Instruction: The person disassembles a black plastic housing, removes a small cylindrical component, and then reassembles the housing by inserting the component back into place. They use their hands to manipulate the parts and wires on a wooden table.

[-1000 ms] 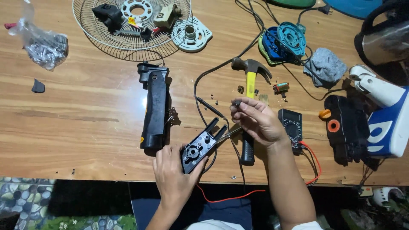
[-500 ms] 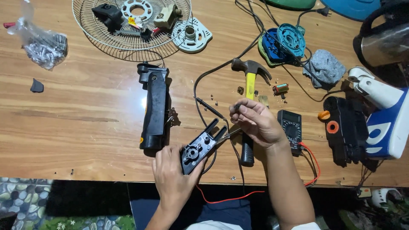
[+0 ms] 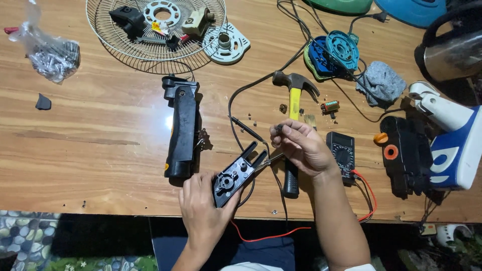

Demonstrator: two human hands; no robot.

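Little has changed since the earlier frames: both hands stay at the near table edge, the right one has drawn slightly closer to the black part, and the things on the wooden table (image 3: 90, 125) lie as before.

Containers, left to right: a clear plastic bag (image 3: 50, 52) at far left holds small grey metal pieces. The round white wire fan guard (image 3: 150, 35) lies flat and serves as a tray; in it are a black plastic block (image 3: 128, 17), a white ring-shaped plate (image 3: 161, 11) and a beige motor piece (image 3: 198, 21).

A long black plastic housing (image 3: 182, 128) lies lengthwise just left of the hands.

The left hand (image 3: 203, 211) is closed around the lower end of a small black plastic switch housing (image 3: 236, 175), held tilted over the table edge. The right hand (image 3: 301, 148), just right of it, has its fingers pinched on a small dark piece, too small to identify; a thin metal probe (image 3: 268, 161) runs from under this hand to the switch housing's upper end.

A yellow-necked hammer with black grip (image 3: 292, 125) lies behind the right hand, a black multimeter (image 3: 343, 153) just to its right.
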